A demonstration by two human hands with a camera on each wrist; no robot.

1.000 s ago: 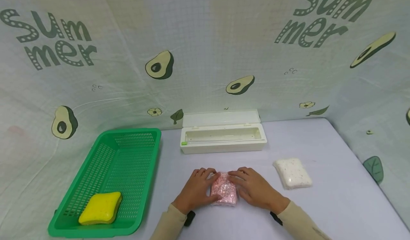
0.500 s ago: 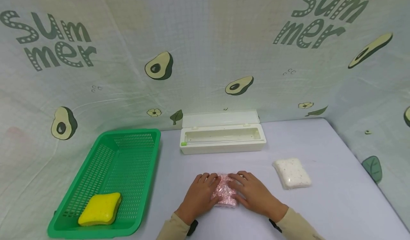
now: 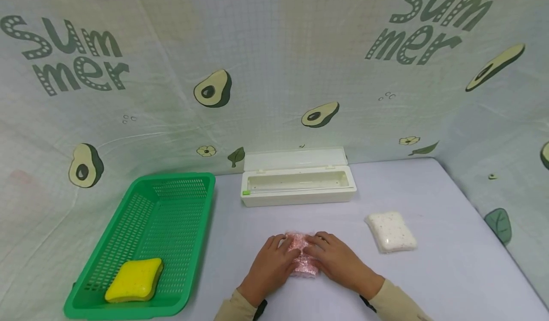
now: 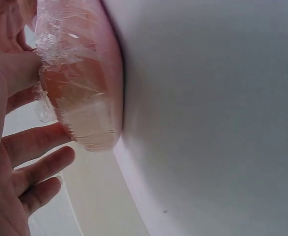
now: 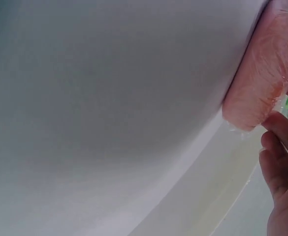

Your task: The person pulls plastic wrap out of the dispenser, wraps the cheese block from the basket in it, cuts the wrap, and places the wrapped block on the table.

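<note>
My left hand (image 3: 271,265) and right hand (image 3: 340,263), fingers loose, touch the wrapped pink block (image 3: 305,265). A white block (image 3: 391,232) sits to the right.

Cannot see the full outline of the pink wrapped block (image 3: 305,269), covered in part by the left hand (image 3: 271,266) and right hand (image 3: 340,260) in the head view. Can follow it only to the top edge of the left wrist view, and to the top and right edges of the right wrist view. Impossible to see either hand whole there. Cannot identify the dark strip (image 3: 367,304) at the right wrist, mostly tucked from sight. Can trace the sleeves (image 3: 399,301) only to the head view's bottom edge. Too small to make out: the green tab (image 3: 246,193) on the white box (image 3: 298,198). Cannot see the floor of the green basket (image 3: 200,245) beneath the yellow block (image 3: 135,280).
</note>
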